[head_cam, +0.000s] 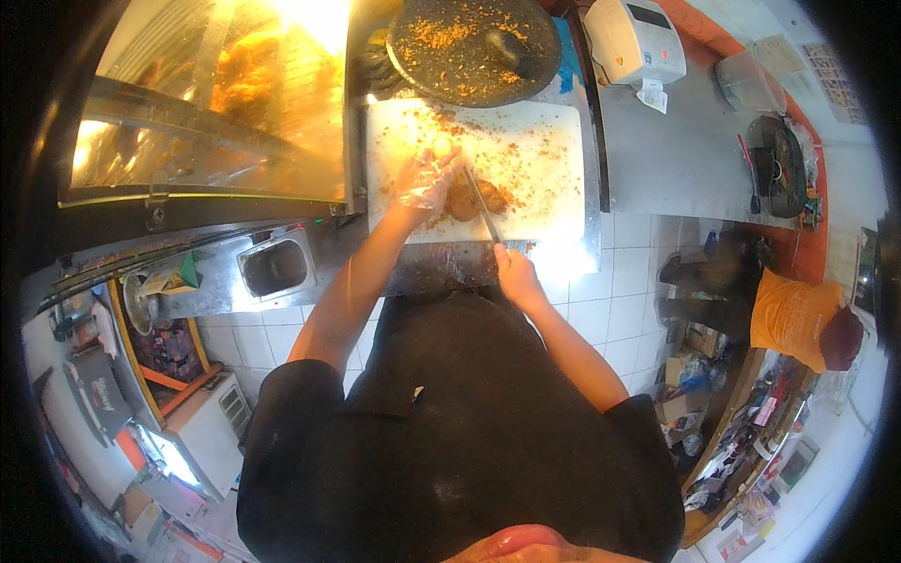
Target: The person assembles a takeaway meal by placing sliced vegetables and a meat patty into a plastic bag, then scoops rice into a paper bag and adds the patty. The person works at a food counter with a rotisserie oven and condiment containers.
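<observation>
My right hand (519, 278), bare, grips the handle of a knife at the front edge of a white cutting board (556, 137). The knife's blade (484, 204) points away from me and lies across a browned, fried-looking piece of food (462, 203). Just right of the blade is another browned piece (497, 198). My left hand (424, 181), in a clear plastic glove, is on the board at the left, close to the knife tip and the food. Glare hides its fingertips, so whether they hold anything is unclear. Brown crumbs are scattered over the board.
A lit glass food cabinet (211, 141) stands close on the left. A crumb-covered round dark lid (471, 53) sits behind the board. To the right are a white receipt printer (637, 42) and a steel counter (669, 155). A person in an orange shirt (788, 320) stands farther right.
</observation>
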Tool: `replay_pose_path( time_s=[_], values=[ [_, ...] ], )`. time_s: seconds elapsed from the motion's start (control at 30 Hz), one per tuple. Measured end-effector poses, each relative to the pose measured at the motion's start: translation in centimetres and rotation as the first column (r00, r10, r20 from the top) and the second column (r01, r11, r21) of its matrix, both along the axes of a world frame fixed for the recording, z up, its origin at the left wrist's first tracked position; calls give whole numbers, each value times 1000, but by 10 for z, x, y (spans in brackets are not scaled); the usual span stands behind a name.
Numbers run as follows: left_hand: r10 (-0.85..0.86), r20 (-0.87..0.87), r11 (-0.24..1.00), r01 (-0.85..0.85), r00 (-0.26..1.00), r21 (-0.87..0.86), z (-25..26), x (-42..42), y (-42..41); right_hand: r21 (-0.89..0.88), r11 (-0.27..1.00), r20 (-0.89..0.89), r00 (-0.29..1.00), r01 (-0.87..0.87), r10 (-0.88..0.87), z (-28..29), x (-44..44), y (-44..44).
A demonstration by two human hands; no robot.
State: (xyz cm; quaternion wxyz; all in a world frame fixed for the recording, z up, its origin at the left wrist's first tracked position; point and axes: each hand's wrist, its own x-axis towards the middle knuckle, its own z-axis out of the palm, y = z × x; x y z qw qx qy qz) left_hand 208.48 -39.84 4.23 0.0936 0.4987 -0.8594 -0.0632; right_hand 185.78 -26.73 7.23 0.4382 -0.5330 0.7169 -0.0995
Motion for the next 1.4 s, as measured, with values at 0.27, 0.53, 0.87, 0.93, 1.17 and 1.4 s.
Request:
replay_pose_path(
  time_s=[0.27, 0.53, 0.87, 0.93, 1.17, 1.4],
  values=[
    [20, -167, 998, -30, 986, -57, 6, 4, 16, 3, 1000, 71, 997, 27, -27, 35, 5, 20],
    [78, -95, 997, -78, 992, -2, 1, 1, 26, -9, 1000, -84, 996, 20, -21, -6, 19, 29],
    [21, -268, 982, -70, 963, -174, -13, 7, 32, 49, 999, 67, 998, 2, -5, 36, 5, 30],
    [21, -293, 981, -76, 956, -179, -20, 10, 39, 44, 999, 40, 999, -12, 10, 20, 6, 37],
    [99, -196, 973, -136, 976, -186, -9, 6, 53, 19, 999, -100, 994, -51, 53, 0, 14, 36],
    [161, -202, 974, -189, 966, -125, -45, 7, 39, -61, 997, 17, 998, -56, 57, -26, 13, 29]
  ],
)
